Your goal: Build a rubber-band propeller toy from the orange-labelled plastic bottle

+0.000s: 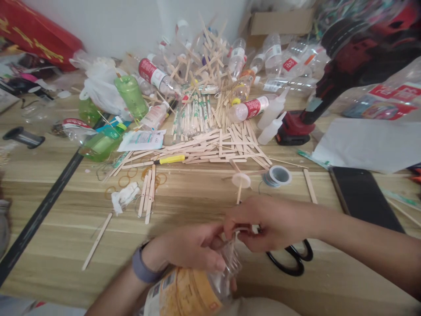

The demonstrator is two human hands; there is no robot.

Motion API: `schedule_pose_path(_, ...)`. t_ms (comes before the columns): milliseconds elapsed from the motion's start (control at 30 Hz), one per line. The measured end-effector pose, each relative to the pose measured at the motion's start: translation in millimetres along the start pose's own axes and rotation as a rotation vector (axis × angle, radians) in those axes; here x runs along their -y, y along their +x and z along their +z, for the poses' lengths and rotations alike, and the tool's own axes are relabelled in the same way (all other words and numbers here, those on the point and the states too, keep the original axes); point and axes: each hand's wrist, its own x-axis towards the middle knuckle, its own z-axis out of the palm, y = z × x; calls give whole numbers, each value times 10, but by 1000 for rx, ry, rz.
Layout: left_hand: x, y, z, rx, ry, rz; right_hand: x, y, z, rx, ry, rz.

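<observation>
Several left fingers (214,260) round a bottle (186,290), bunched right fingers (253,242) at its end

The lower edge cuts off the orange-labelled bottle (189,292).

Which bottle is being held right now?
The clear bottle with the orange label, gripped by the left hand; the other bottles are farther back on the table, out of the person's grasp.
</observation>
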Motion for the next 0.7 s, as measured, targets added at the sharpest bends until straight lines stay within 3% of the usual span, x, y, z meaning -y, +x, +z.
schedule_pose_path(67, -23, -13, 2, 26, 0, -4, 23, -20, -20, -13, -12, 10)
schedule_pose_path(167, -65, -61, -22, -45, -15, -11, 32, -39, -58, -76, -35, 59)
schedule_pose_path(300, -126, -175, -81, -253, -22, -12, -50, -58, -92, -223, -183, 98)
schedule_pose_path(467, -273, -357, -80, -511, 174, -19, -199, -51, -127, -249, -343, 138)
schedule_pose_path(567, -369, -579, -71, -585, 208, -47, -248, -24, -176, -275, -424, 215)
schedule_pose_path(633, -376, -812, -109, -562, 232, -61, -260, -4, -208, -276, -493, 273)
schedule_pose_path(700, -309, -1092, -178, -534, 164, 55, -272, 16, -221, -241, -536, 288)
